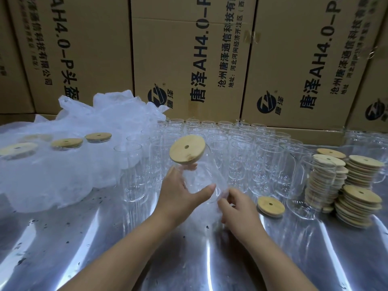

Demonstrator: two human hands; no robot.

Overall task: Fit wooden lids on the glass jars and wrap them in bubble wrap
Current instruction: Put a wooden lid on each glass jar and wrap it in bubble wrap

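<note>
- A heap of bubble wrap (63,164) lay at the far left of the shiny metal table (84,248). Three wrapped jars (67,148) stood in it in a row, each with its wooden lid showing through the top.
- Just right of the heap, rows of open glass jars (241,156) stood packed together, running back to the cardboard boxes (189,59) printed with dark lettering.
- The left hand (178,196) gripped the held jar (201,177) around its middle, with the thumb curled across the near side of the glass and the fingers wrapped behind it.
- This jar was lifted clear of the table in front of the rows and tilted, its top leaning up and to the left. A fitted lid (187,149) with a small round hole sat on its mouth.
- The right hand (239,208) was at the jar's lower end, its fingers curled against the base of the glass.
- A loose lid (270,206) lay flat on the table just right of that hand.
- At the far right, tall stacks of lids (354,198) stood close together, some leaning, beside more glassware.
</note>
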